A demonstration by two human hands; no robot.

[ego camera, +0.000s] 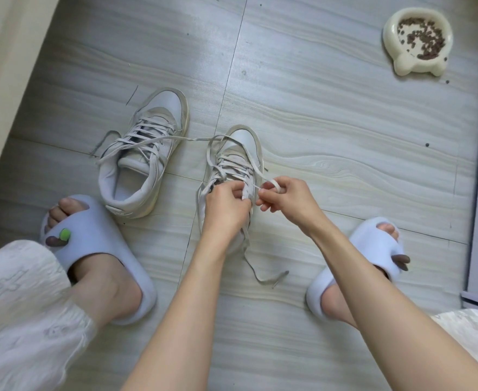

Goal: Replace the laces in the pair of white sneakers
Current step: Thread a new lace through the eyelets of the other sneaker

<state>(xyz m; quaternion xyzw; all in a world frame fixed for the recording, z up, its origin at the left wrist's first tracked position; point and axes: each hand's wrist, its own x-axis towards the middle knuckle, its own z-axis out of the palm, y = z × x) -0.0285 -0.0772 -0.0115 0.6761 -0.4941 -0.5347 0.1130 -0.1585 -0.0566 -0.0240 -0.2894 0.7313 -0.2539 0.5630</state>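
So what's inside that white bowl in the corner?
The bowl holds little brown pellets, spread mostly along its far side. Pale bare bottom shows between them. Nothing else is visible inside; what lies under the thicker heaps is covered.

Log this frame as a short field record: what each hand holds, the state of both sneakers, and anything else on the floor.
left hand: pinches the lace at the right sneaker
right hand: pinches the same lace, looped over a finger
left sneaker: untouched, laced, ends loose
lace tail: trails on the floor toward the person
other: pet food bowl, far right; slippers on both feet
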